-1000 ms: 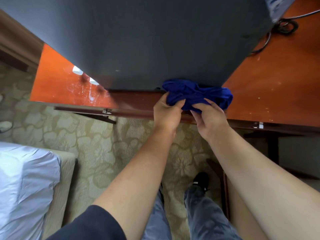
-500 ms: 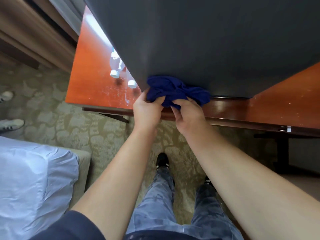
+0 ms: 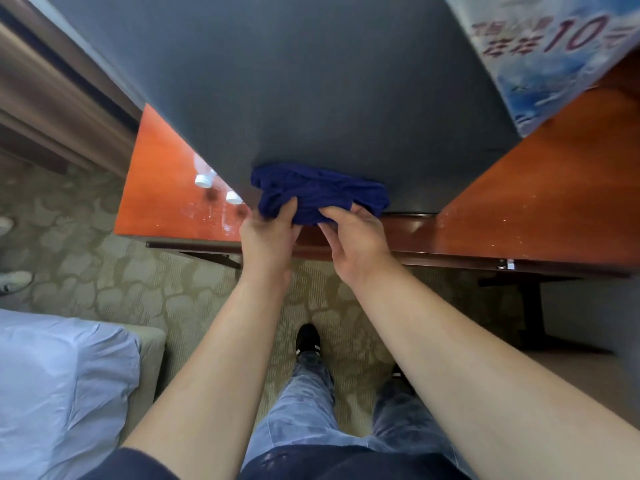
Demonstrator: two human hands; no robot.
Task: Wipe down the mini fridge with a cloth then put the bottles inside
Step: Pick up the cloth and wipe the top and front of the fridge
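Wiping step, head view. Left hand (image 3: 268, 233) & right hand (image 3: 356, 237) both pinch the bunched blue cloth (image 3: 318, 192), pressed vs. the lower front of the grey mini fridge (image 3: 294, 91) on the wooden desk (image 3: 536, 209). Two bottles (image 3: 216, 188) stand beside the fridge, left. Best practice: flatten cloth, keep even pressure, overlap strokes.
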